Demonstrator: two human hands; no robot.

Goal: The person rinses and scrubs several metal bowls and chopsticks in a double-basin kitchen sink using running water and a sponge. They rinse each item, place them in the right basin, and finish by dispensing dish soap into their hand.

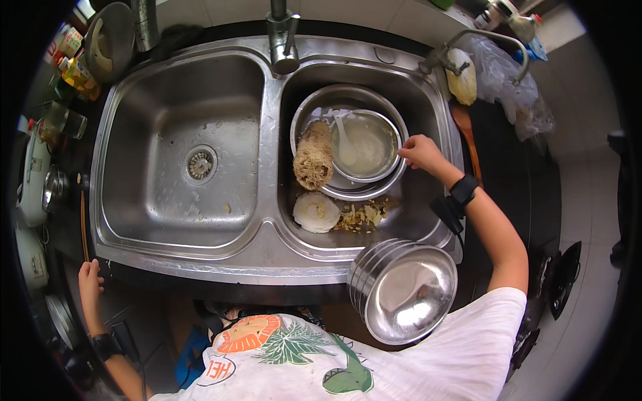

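Note:
The fingers of my right hand are pinched at the right rim of a smaller steel bowl of cloudy liquid. A white spoon rests in that bowl, which sits inside a larger steel basin in the right sink bowl. A dried loofah sponge leans across the basin's left rim. Below it lies a pale round piece beside yellowish food scraps. My left hand is at the counter's left, fingers curled by the near end of wooden chopsticks; whether it holds them is unclear.
A stack of steel bowls stands at the sink's front edge, close to my body. The faucet rises behind the divider. A wooden spatula and plastic bags lie right. A glass jar and bottles stand left.

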